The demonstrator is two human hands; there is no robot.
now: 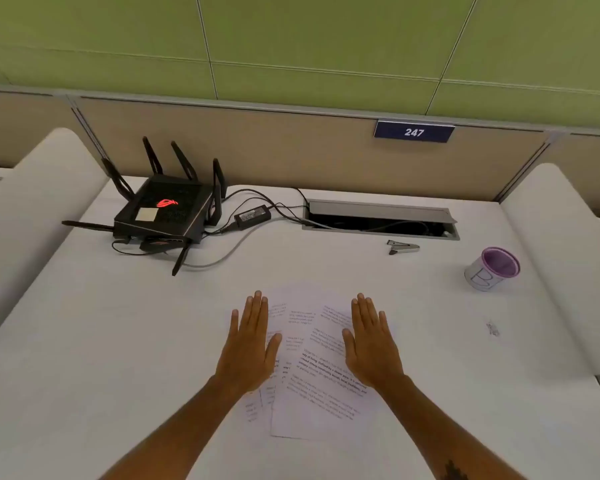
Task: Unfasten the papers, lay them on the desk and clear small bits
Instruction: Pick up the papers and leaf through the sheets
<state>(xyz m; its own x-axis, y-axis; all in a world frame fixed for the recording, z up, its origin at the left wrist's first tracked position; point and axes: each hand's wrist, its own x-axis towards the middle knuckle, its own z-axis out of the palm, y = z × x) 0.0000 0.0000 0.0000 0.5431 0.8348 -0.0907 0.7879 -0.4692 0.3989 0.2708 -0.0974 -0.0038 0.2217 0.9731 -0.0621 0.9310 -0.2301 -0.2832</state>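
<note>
papers (321,372): loose printed sheets, fanned at desk (118,341) centre. left hand (248,351) and right hand (371,348): laid flat, fingers extended, nothing gripped, pressed on the sheets' two sides. staple remover (403,247): placed behind, well apart.

Two hands are lying flat on the papers (321,368) spread on the white desk (118,341), the left hand (248,348) on one side and the right hand (373,344) on the other. A staple remover (403,247) and a purple cup (494,268) are sitting farther back, near some small bits (492,329).
</note>
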